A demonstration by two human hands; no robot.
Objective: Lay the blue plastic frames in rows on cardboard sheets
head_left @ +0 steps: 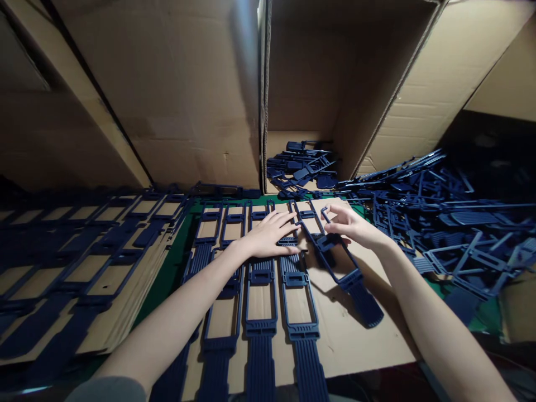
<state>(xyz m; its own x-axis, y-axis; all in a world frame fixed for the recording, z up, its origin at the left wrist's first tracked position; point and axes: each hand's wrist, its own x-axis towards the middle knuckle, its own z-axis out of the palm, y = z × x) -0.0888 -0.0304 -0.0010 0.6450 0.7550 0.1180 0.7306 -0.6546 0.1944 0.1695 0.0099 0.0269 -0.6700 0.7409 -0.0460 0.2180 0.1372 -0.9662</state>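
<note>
Fingers spread, my left hand (268, 234) lies palm down across a row of dark blue plastic frames. These are long pieces with rectangular openings and a ribbed tab (309, 368) at the near end. They lie side by side on a cardboard sheet (347, 349). My right hand (354, 228) is closed, thumb and fingers pinching the upper right edge of another dark blue plastic frame (365, 304). That piece sits slanted at the right of the row, its tab pointing toward me. Its far end is close to my left fingertips.
At left, a stack of cardboard sheets (146, 296) carries more frames. A tangled heap of dark blue pieces (452, 218) covers the right side. More pieces (301, 167) lie inside an open cardboard box (310, 72) at the back. Green surface (167, 279) shows between the sheets.
</note>
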